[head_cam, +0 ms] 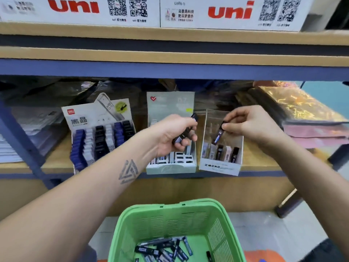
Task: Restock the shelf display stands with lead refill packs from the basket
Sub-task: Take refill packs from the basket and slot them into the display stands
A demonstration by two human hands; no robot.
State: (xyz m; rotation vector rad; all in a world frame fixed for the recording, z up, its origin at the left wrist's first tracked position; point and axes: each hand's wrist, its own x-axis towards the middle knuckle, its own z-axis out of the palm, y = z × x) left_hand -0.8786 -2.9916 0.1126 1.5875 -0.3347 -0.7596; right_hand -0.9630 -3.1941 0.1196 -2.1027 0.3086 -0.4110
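green basket [171,222] holds loose lead refill packs [164,250], cut off below | left hand [174,133] grips several packs, count unclear | right hand [251,125] pinches one dark pack [218,136] over MONO stand [220,166], label blurred

Green slotted basket [170,222] holding black-and-blue lead refill packs [164,250]. Left display stand [102,137] showing blue, white and black rows. White MONO stand [220,167]. White boxes [79,10] bearing red uni lettering. Left forearm wearing grey triangle tattoo [128,172].
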